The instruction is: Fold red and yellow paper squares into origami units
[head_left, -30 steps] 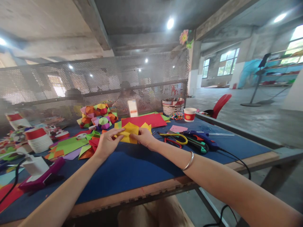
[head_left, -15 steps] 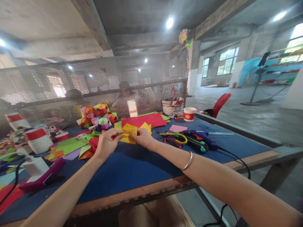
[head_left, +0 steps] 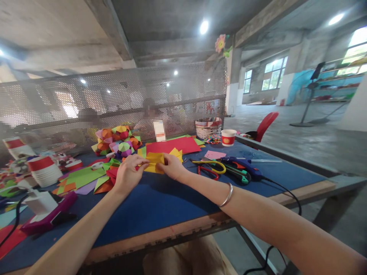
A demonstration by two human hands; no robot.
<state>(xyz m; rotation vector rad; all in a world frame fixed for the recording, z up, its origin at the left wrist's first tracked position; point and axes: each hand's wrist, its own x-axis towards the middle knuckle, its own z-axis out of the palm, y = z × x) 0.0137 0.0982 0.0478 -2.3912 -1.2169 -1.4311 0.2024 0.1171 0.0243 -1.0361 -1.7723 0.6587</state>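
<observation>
A creased piece of yellow paper (head_left: 155, 163) is held up above the blue table top (head_left: 160, 214) between my two hands. My left hand (head_left: 130, 172) pinches its left edge between thumb and fingers. On the opposite edge my right hand (head_left: 173, 167) is closed, thumb in front and fingers partly hidden behind the paper. Just beyond the hands lie a red sheet (head_left: 174, 146) and more folded yellow paper (head_left: 176, 154). Folded red paper (head_left: 112, 175) sits close to my left wrist.
Red-and-yellow-handled scissors (head_left: 210, 168), a green cutter (head_left: 239, 175) and a blue glue gun (head_left: 246, 168) lie at right. A paper cup (head_left: 228, 138) and basket (head_left: 208, 129) stand behind. Folded-paper balls (head_left: 117, 141), stacked cups (head_left: 44, 170) and a purple power strip (head_left: 50, 215) are at left.
The yellow paper's upper part now looks flatter and lower, its raised peak gone. Both hands keep their grip in nearly the same place. The view has shifted slightly.
</observation>
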